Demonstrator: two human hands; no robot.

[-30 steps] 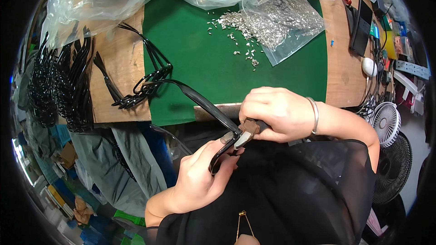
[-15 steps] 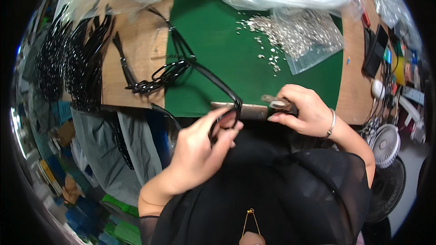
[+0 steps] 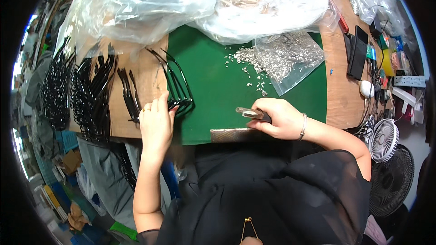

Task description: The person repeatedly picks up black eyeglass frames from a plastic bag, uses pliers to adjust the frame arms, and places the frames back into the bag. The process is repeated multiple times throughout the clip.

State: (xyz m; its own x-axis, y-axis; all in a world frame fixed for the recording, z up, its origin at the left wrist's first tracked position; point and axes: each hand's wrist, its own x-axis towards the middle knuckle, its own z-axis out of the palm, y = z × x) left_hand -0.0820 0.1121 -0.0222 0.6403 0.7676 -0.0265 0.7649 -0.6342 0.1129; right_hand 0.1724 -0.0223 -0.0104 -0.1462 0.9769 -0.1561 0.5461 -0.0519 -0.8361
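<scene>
My left hand rests at the left edge of the green mat, over a row of glossy black eyeglass frames. Its thumb stands apart from the fingers, beside the frames, and the palm hides part of the row. Thin black temples point away from me there. My right hand is wrapped round a pair of pliers, metal jaws pointing left, above the mat's near edge. Just below the pliers lies a flat metal strip along the table edge. Beyond my right hand, small silvery pieces spill from a clear bag.
Bundles of black frames lie at the far left, with a smaller group nearer the mat. Crumpled plastic sheeting covers the back. At the right are a black phone, cables and a small white fan.
My left hand has moved left with a black frame from the near edge to the row. The pliers stay in my right hand. The view has shifted, showing more of the back.
</scene>
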